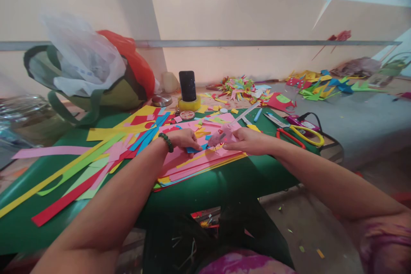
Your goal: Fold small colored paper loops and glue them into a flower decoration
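My right hand [242, 141] is wrapped round a pink glue gun [224, 133], with a clear glue stick [247, 113] jutting from its back. Its nozzle points left and down, close to a small blue paper piece [194, 150]. That blue piece is pinched in the fingers of my left hand [186, 139], which wears a dark green bead bracelet. Both hands are above a stack of pink sheets [180, 162] strewn with small coloured scraps. Whether the nozzle touches the blue paper, I cannot tell.
Long coloured strips [77, 162] spread over the green table cover [205, 201] at left. A phone [187, 85] stands in a yellow tape roll [189, 103]. Scissors [305, 135] lie at right, beside a blue pen [257, 114]. A bag [105, 98] sits at back left.
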`<act>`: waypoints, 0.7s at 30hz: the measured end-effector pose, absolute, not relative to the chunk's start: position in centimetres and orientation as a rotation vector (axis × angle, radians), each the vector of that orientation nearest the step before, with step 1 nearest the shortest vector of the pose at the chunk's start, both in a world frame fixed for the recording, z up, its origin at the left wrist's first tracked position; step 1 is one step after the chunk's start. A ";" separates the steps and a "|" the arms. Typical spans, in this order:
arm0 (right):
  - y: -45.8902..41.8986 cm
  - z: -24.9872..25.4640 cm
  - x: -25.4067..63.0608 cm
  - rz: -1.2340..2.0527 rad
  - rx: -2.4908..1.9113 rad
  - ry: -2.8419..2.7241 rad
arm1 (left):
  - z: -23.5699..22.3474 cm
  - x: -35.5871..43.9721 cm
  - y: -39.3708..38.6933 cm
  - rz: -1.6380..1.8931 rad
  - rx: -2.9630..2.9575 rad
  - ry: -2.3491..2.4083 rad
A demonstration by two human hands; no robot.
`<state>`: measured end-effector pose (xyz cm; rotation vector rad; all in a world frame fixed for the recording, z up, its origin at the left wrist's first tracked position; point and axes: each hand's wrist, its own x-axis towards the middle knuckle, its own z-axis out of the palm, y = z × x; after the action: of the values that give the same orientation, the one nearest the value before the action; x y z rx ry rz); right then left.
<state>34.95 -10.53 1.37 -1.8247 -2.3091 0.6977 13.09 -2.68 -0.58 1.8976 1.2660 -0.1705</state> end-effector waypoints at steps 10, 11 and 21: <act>-10.3 1.3 35.4 0.686 -1.849 -2.308 | -1.0 12.9 -2.4 -0.143 1.888 1.226; -10.4 1.3 35.3 0.693 -1.846 -2.305 | -0.9 12.9 -2.4 -0.144 1.888 1.238; -10.3 1.3 35.8 0.745 -1.840 -2.293 | -0.5 13.0 -2.8 -0.162 1.885 1.247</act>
<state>35.82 -10.27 1.26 -1.8402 -2.2925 0.7451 13.03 -2.76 -0.50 1.8852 1.2475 -0.1624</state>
